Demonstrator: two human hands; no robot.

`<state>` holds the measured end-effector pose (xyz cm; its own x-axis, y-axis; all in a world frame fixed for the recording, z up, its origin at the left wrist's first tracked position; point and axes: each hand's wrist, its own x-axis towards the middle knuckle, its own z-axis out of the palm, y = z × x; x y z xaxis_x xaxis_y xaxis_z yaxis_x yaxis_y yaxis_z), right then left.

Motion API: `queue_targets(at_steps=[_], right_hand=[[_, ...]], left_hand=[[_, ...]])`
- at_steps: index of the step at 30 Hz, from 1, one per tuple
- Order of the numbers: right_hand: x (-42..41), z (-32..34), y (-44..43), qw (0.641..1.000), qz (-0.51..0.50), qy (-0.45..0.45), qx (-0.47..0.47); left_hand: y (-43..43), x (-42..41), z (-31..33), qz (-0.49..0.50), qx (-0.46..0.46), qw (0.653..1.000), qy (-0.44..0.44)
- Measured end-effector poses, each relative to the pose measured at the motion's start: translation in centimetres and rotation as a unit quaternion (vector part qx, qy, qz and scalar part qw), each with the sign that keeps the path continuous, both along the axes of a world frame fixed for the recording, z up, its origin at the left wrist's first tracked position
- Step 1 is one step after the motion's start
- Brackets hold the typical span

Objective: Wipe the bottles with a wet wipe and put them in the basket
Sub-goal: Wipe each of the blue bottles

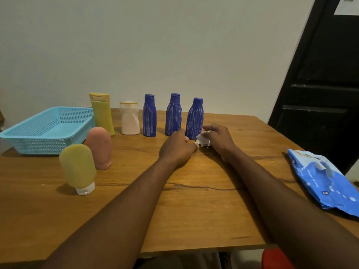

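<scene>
Tabletop (194,210) of brown wood filled the lower view, set against a pale wall, with a black door (318,98) at the right. A light blue perforated basket (38,144) sat at the far left edge and held no bottles. A blue wipes pack (326,183) lay flat near the right edge, its flap lifted.

Seven bottles stood outside the basket. A tall yellow-green bottle (102,113) stood just beside the basket's right corner. To its right came a white bottle (129,119), then three upright blue bottles streaked with white: the left blue bottle (149,116), the middle blue bottle (173,115) and the right blue bottle (195,119). Nearer the camera, a pink tube (99,147) and a yellow tube (77,167) stood on their caps in front of the basket.

Both bare forearms reached in from the bottom edge. The left hand (175,150) rested in front of the middle blue bottle, fingers curled, their tips pinching the left edge of the wet wipe (203,141). The right hand (218,139) had its fingers curled over the wipe's other side. The small, crumpled white wipe sat between the two hands, just in front of the right blue bottle's base.
</scene>
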<state>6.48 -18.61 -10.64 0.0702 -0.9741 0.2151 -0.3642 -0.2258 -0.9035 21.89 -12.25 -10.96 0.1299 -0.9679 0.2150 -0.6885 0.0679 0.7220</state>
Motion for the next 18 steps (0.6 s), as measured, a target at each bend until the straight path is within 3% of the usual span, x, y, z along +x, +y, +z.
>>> queue_targets(at_steps=[9, 18], right_hand=[[0.1, -0.2, 0.0, 0.999, 0.029, 0.008, -0.016], [0.0, -0.1, 0.8, 1.000, 0.016, -0.005, -0.025]], left_hand=[[-1.3, -0.3, 0.4, 0.004, 0.013, 0.999, -0.049], [-0.5, -0.1, 0.4, 0.008, -0.010, 1.000, 0.028]])
